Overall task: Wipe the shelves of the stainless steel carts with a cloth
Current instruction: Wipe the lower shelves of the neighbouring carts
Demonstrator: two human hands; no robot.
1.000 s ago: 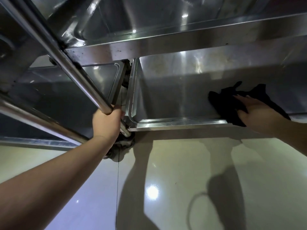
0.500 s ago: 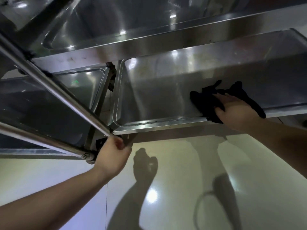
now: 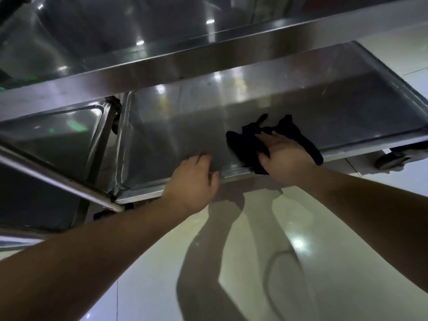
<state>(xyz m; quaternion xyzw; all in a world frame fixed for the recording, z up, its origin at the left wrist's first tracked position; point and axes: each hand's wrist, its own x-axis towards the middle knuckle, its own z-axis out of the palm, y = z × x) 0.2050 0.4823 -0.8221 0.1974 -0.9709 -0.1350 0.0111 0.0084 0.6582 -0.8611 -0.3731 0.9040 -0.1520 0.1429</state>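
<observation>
Now your right hand (image 3: 283, 156) is pressing flat on the cloth (image 3: 249, 144), unwiped shelf (image 3: 176, 126) stretching toward nine o'clock; your left hand (image 3: 193, 179) is gripping its rim.

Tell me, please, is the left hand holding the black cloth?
No, the left hand grips the steel shelf's front rim; the right hand presses the crumpled black cloth.

Dim, cool indoor light. Overhead lamps glare as white spots on the steel upper shelf (image 3: 208, 63) and the glossy floor (image 3: 298, 242). Dark shadows of both arms fall across the floor. Wide-angle bending curves the edges; the picture is soft, slightly motion-blurred throughout.
</observation>
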